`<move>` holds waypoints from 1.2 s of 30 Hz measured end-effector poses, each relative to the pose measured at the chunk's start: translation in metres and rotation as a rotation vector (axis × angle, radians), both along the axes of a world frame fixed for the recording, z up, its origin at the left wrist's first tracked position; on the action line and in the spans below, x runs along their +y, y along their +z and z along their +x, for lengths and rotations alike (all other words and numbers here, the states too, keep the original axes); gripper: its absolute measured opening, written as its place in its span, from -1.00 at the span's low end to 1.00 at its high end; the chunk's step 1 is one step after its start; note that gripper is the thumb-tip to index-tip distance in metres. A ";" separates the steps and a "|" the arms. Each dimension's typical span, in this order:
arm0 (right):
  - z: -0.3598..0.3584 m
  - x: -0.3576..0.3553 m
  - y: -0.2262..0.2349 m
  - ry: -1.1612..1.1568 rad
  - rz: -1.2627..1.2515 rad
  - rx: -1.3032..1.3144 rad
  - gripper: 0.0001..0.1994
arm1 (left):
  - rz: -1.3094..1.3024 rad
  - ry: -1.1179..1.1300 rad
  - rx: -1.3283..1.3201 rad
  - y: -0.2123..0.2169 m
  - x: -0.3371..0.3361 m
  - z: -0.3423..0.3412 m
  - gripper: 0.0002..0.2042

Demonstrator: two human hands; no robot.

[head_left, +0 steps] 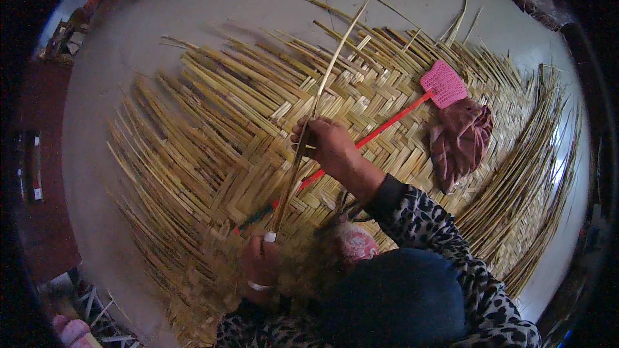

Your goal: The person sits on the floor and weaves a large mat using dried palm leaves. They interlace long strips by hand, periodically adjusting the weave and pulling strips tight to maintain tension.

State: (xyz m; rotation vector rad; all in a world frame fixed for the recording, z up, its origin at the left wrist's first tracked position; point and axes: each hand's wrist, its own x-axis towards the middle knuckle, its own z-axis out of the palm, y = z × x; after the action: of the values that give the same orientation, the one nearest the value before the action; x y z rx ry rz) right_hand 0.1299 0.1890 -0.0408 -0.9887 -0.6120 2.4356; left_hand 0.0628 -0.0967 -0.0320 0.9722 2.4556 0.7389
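Observation:
A long, pale, split reed strip [335, 58] runs from the top edge down toward my left hand, bending slightly. My right hand [332, 148], in a leopard-print sleeve, has its fingers closed around the strip's middle. Lower down, my left hand [260, 260] grips the strip's near end; one finger has a white wrap on it, and shadow dims the rest. Beneath both hands lies a partly woven mat [251, 174] in a herringbone pattern, its loose strip ends fanning out to the left and far side.
A pink fly swatter [443, 84] with a red handle lies across the mat, passing behind my right hand. Beside it is a crumpled brown cloth [459, 142]. A bundle of thin strips [516, 187] lies along the right. Dark blue cloth [400, 303] fills the lower middle.

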 end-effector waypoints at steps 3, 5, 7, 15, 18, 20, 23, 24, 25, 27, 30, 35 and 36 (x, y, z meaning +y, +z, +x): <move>0.003 0.011 -0.004 -0.031 0.009 -0.004 -0.84 | -0.041 0.033 -0.006 0.000 -0.002 0.003 -0.75; 0.005 0.014 -0.007 -0.040 0.005 0.037 -0.84 | 0.017 0.025 0.053 -0.001 -0.002 0.004 -0.75; 0.004 0.018 -0.010 -0.072 0.022 0.023 -0.84 | 0.092 -0.015 0.103 -0.001 -0.001 0.004 -0.75; 0.002 0.029 -0.024 -0.130 0.004 0.027 -0.82 | -0.033 0.026 0.030 0.000 -0.005 0.004 -0.76; 0.001 0.029 -0.030 -0.126 0.009 -0.014 -0.82 | -0.026 0.016 0.021 -0.012 -0.016 0.003 -0.80; 0.000 0.029 -0.033 -0.106 0.035 0.013 -0.81 | 0.017 0.024 0.071 -0.025 -0.029 0.002 -0.82; 0.004 0.029 -0.038 0.007 0.212 -0.059 -0.81 | -0.032 0.068 0.053 -0.049 -0.053 0.003 -0.83; 0.000 0.029 -0.041 -0.043 0.086 -0.114 -0.82 | -0.185 0.069 -0.057 -0.060 -0.056 0.001 -0.83; 0.006 0.029 -0.044 -0.033 0.091 -0.018 -0.81 | -0.105 0.037 -0.077 -0.067 -0.064 0.000 -0.83; 0.010 0.030 -0.048 -0.064 0.068 -0.005 -0.81 | -0.013 -0.064 0.075 -0.078 -0.067 -0.002 -0.81; 0.012 0.028 -0.040 -0.053 0.083 -0.036 -0.83 | -0.036 -0.245 0.592 -0.068 -0.060 -0.015 -0.75; -0.007 -0.010 -0.019 -0.052 0.077 0.025 -0.86 | -0.059 -0.064 -0.136 -0.013 -0.012 -0.025 -0.65; -0.013 -0.027 -0.014 -0.004 0.069 0.050 -0.87 | -0.050 -0.015 -0.084 -0.005 0.005 -0.025 -0.63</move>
State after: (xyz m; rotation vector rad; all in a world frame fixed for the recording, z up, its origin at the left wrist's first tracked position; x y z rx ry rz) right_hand 0.1164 0.1619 -0.0546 -0.8978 -0.6718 2.4108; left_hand 0.0378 -0.0915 -0.0374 0.9212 2.3807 0.6952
